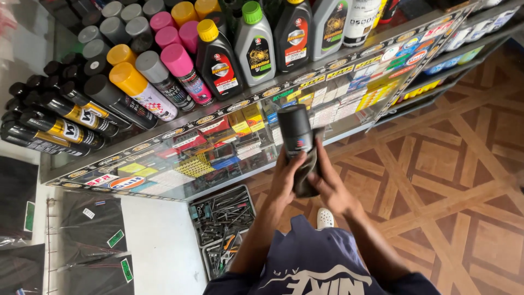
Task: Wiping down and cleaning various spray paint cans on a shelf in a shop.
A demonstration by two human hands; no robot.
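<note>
A black spray can (296, 131) with a black cap is upright in front of me, below the glass counter (229, 139). My left hand (288, 176) grips its lower part from the left side. My right hand (328, 183) holds a dark cloth (307, 177) against the can's bottom half from the right. The base of the can is hidden by the cloth and my fingers.
On the counter top stand several spray cans with pink, yellow and grey caps (164, 65) and oil bottles (256, 46). Small boxed parts fill the glass case. A tray of metal tools (221, 224) sits on the floor at left. The patterned wood floor (453, 186) spreads right.
</note>
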